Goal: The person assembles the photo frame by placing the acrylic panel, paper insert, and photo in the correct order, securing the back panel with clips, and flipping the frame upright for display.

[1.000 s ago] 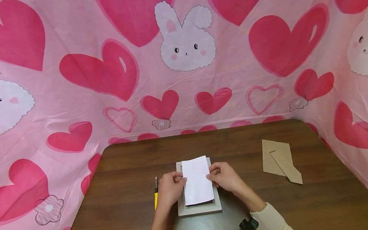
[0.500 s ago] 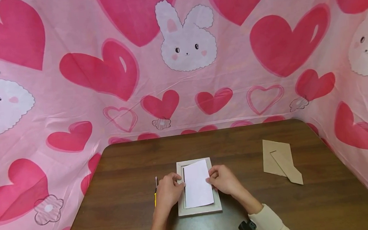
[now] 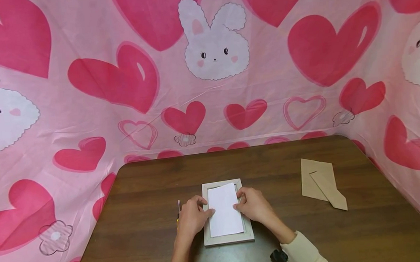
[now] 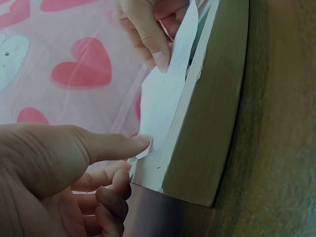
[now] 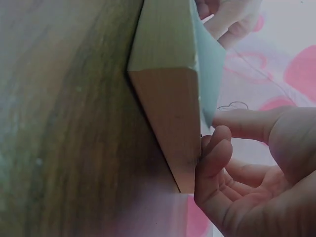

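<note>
A sheet of white paper lies over the recess of a pale wooden picture frame, which rests flat on the table. At the paper's left edge my left hand holds it with the thumb, the other fingers bent beside the frame's side. On the opposite edge my right hand holds the paper between thumb and bent fingers. The left wrist view has the paper bowed up from the frame on the right hand's side. In the right wrist view, curled fingertips meet the frame's rim.
A brown backing board with a stand leg lies at the right of the table. Left of the frame is a screwdriver, its yellow handle mostly hidden behind the left hand. A pink heart-print cloth hangs behind the table.
The paper has come down and toward me into the frame's recess, uncovering the frame's top bar. Both hands have shifted slightly with it, staying at its edges.
</note>
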The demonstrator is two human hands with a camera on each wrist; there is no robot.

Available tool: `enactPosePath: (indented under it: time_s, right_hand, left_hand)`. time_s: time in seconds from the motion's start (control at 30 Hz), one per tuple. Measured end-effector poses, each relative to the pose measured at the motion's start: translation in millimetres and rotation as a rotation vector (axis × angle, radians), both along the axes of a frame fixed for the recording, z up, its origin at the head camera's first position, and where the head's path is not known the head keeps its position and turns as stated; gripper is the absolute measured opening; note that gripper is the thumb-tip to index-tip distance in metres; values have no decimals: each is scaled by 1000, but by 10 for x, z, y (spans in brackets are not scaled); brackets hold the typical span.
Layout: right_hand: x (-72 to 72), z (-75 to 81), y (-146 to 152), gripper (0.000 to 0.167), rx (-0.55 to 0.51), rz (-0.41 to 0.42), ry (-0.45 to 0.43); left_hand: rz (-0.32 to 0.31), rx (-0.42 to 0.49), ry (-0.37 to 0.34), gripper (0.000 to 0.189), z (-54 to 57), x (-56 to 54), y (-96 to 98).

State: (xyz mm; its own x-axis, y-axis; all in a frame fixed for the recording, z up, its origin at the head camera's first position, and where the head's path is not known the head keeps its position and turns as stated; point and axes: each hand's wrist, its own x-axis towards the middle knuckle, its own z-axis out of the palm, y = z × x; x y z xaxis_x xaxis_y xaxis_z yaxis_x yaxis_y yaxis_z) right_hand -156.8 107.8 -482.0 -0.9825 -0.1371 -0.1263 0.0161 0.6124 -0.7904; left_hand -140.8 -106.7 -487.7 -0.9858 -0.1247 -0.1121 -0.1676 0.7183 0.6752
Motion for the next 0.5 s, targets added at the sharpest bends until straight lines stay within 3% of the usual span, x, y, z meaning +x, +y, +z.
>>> enactPosePath:
  time_s: [0.13,0.37,0.5]
  right_hand:
    - [-5,11,-14,37,50,-5,-8]
    - [-10,-32,48,74,114,-35,-25]
    - [-29,-52,96,88,138,1,-26]
  left_hand:
    - [-1,-1,-14,32,-8,9,-9]
    - [3,17,-23,33,-18,36,-23]
    - [4,23,-15,32,-22,42,-28]
